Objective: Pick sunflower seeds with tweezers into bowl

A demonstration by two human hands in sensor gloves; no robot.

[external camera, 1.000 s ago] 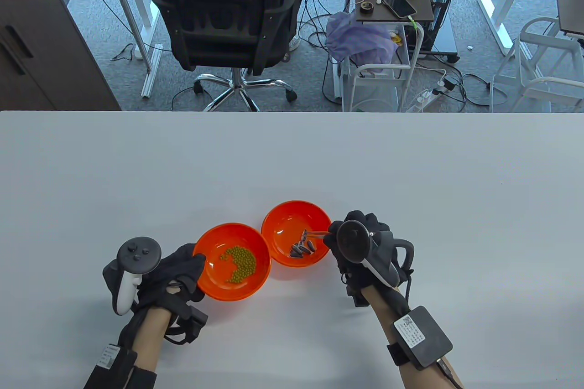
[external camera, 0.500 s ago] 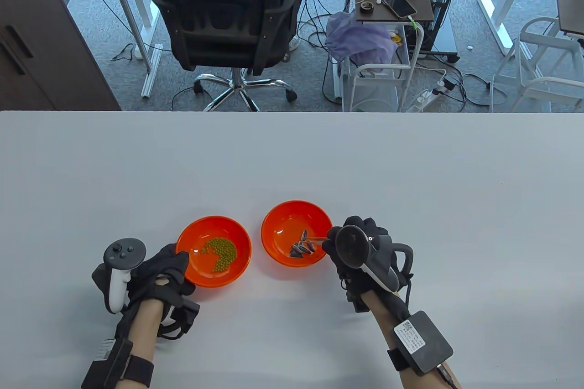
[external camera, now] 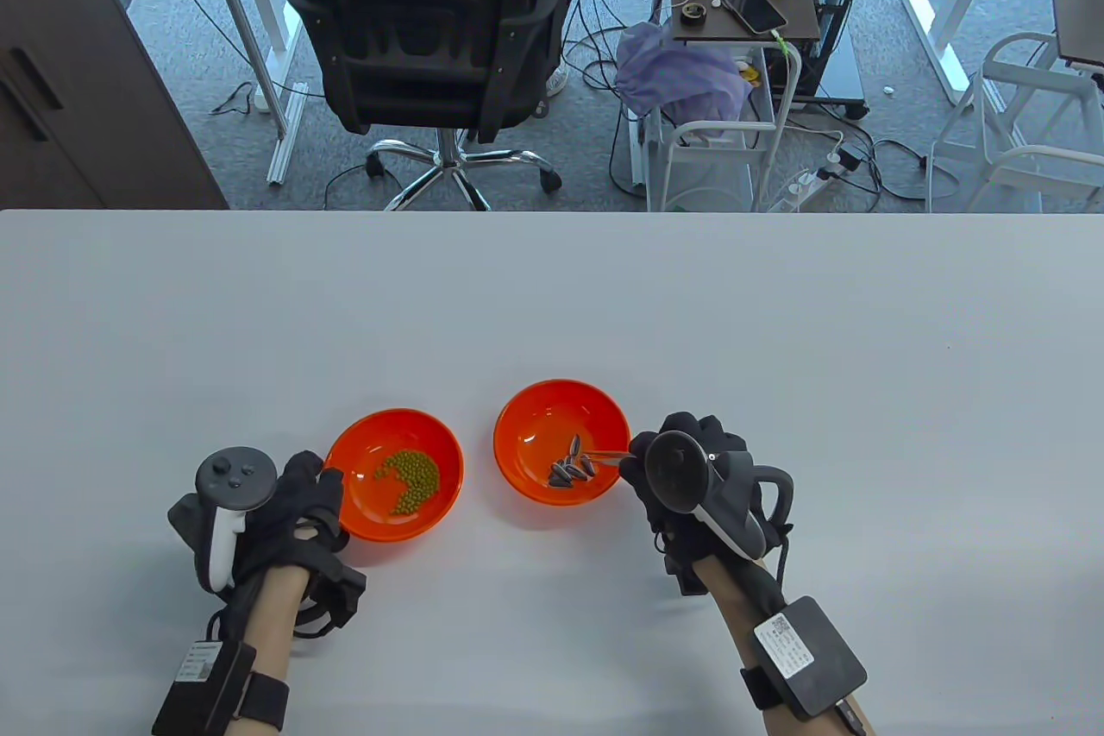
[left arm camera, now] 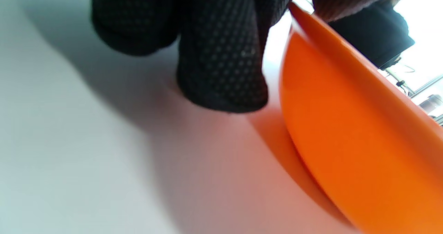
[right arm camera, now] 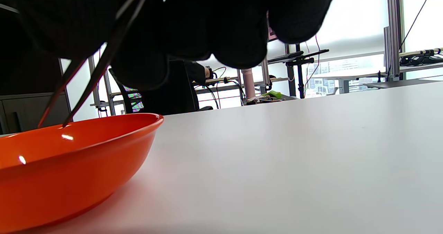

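left bowl (external camera: 345, 443) slid left; right hand (external camera: 681, 468) fingers pinch tweezers (external camera: 599, 454) pointing left.

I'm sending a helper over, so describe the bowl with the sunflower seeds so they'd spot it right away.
On the white table, near its front edge, sit two orange bowls side by side. The sunflower seed bowl is the right one, where the right hand dips tweezers. It holds striped grey seeds; its neighbour holds green peas.

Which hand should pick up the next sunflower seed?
Right. The right hand already holds the tweezers, tips over the sunflower seeds in the right bowl. The left hand only grips the rim of the left bowl.
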